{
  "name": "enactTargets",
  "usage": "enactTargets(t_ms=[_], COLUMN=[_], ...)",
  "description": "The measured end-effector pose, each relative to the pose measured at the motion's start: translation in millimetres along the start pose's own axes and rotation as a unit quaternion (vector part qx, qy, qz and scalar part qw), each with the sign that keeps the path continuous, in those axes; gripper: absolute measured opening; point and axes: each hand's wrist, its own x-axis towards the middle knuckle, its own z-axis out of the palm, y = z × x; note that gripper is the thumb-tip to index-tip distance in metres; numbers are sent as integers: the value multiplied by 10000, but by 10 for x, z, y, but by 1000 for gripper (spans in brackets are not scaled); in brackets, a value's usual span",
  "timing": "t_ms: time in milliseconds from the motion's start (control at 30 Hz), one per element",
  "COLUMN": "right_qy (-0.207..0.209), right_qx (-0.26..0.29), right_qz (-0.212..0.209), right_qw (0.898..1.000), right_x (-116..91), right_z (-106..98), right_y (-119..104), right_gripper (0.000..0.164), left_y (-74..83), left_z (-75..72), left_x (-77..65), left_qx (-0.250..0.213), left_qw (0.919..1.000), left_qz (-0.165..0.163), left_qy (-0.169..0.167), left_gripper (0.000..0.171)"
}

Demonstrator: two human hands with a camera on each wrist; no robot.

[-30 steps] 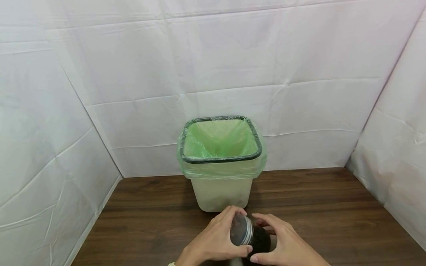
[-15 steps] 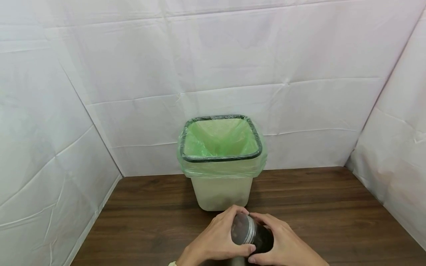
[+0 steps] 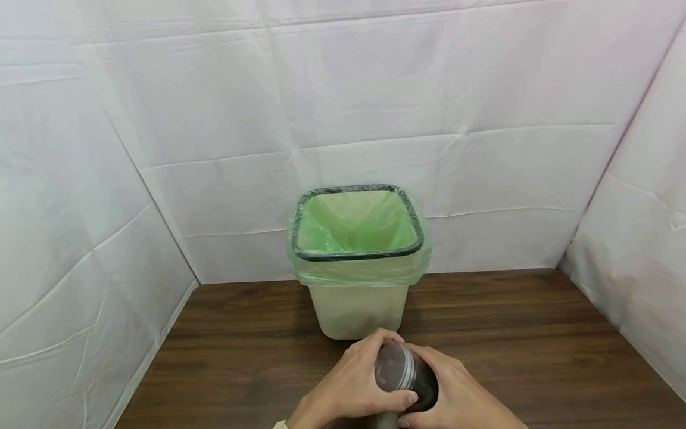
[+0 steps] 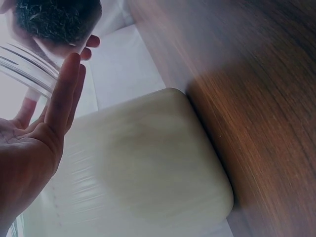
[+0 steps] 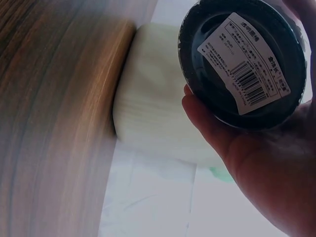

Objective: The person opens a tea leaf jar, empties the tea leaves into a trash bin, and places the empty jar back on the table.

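A clear jar [image 3: 389,368] with a ridged band and dark, shredded contents [image 4: 54,19] lies tilted between both hands, in front of the bin. My left hand [image 3: 348,381] grips its clear, ridged end, thumb on the near side and fingers over the far side. Around the dark end curls my right hand [image 3: 461,393], its thumb close to the left thumb. The right wrist view shows the jar's dark round base [image 5: 197,69] with a white barcode label [image 5: 247,64] on it. Part of the jar is hidden by the fingers.
Just beyond the hands stands a pale bin [image 3: 359,310] with a dark rim and a green plastic liner [image 3: 354,274] folded over it. It stands on a dark wooden table [image 3: 241,345]. White cloth [image 3: 364,107] hangs behind and at both sides.
My right hand has closed in around the dark end of the jar, where a gap showed before. The jar has shifted slightly right and the left hand with it. The bin has stayed put.
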Motion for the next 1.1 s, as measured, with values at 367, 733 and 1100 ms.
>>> enactTargets(t_ms=[367,733,1100], right_qy=[184,389,189], right_qx=[164,204,755], right_qz=[-16,357,213], right_qw=[9997,9984,9967], right_x=[26,27,23], right_z=[27,32,-4], right_y=[-18,-69,-98], right_gripper=[75,77,75], left_y=[19,57,129], left_z=[5,33,39], left_x=[8,39,86], left_qx=[322,1346,977], left_qw=[9990,9871,9817], left_qz=[200,769,1464], left_qy=[239,402,734], left_gripper=[63,63,51])
